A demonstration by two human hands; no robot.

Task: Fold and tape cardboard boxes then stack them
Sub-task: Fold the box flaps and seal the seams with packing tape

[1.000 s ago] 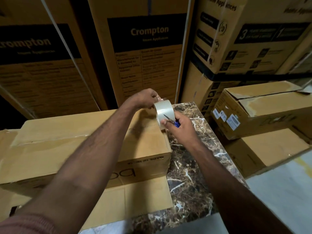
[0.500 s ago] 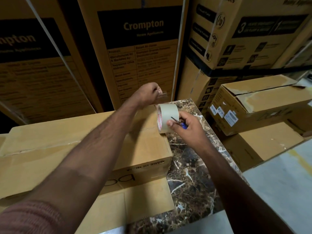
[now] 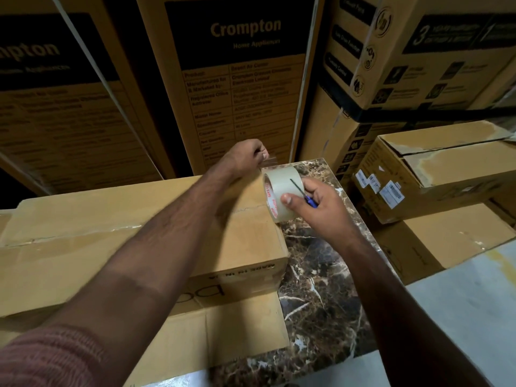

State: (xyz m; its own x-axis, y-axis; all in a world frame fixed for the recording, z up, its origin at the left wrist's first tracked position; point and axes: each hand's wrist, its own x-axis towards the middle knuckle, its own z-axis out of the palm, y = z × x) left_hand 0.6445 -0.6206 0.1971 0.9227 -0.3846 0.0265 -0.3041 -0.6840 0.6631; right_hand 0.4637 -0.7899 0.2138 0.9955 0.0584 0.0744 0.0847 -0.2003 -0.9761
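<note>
Over the marble table (image 3: 321, 289), hands still grip tape roll (image 3: 282, 191) and its lifted end (image 3: 266, 162).

Cardboard box (image 3: 134, 247) on flattened cardboard (image 3: 237, 331), at the left of the marble slab (image 3: 321, 289). Tape roll (image 3: 282, 196) over the box's far right corner. Behind the slab, upright Crompton cartons (image 3: 240, 79). Right of the slab, two stacked boxes (image 3: 446, 174).

Both arms stretched toward 12 o'clock; left hand (image 3: 247, 155) fisted, pinching a tape end (image 3: 268, 162); right hand (image 3: 317, 203) curled round a tape roll (image 3: 283, 192).
</note>
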